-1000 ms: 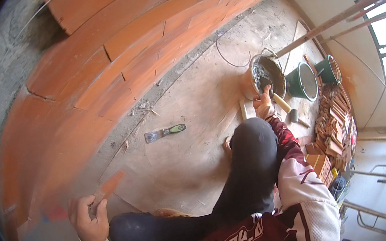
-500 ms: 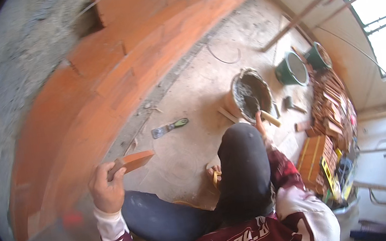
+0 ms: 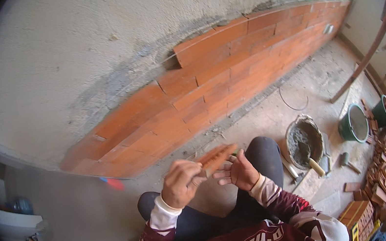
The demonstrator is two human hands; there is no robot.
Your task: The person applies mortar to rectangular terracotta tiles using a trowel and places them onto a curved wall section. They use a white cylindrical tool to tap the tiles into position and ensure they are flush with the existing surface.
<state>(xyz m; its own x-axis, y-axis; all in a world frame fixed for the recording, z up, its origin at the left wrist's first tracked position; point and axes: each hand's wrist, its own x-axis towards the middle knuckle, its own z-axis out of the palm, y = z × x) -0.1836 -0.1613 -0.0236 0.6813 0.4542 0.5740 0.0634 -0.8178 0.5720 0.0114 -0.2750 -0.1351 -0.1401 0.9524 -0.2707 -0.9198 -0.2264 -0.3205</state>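
Observation:
My left hand (image 3: 181, 183) grips one end of a thin orange brick tile (image 3: 219, 157) and holds it above my lap, with its grooved side showing. Close to the tile's other end is my right hand (image 3: 243, 173), palm up with fingers spread; whether it touches the tile I cannot tell. A trowel (image 3: 316, 167) lies in the bucket of grey mortar (image 3: 316, 128), its wooden handle over the rim. In front of me, rows of orange brick tiles (image 3: 218, 90) cover the lower wall, with a gap in the top row.
A taut string (image 3: 220, 30) runs along the top row. Right of the mortar bucket are a green bucket (image 3: 354, 122), a hammer (image 3: 349, 163) and a heap of brick tiles (image 3: 382, 165). Slanting poles (image 3: 366, 54) stand at the far right. A red object (image 3: 113, 183) lies by the wall.
My right hand has left the trowel handle and come over to the brick tile, opening. The left hand has brought the tile in front of me. The view has swung left.

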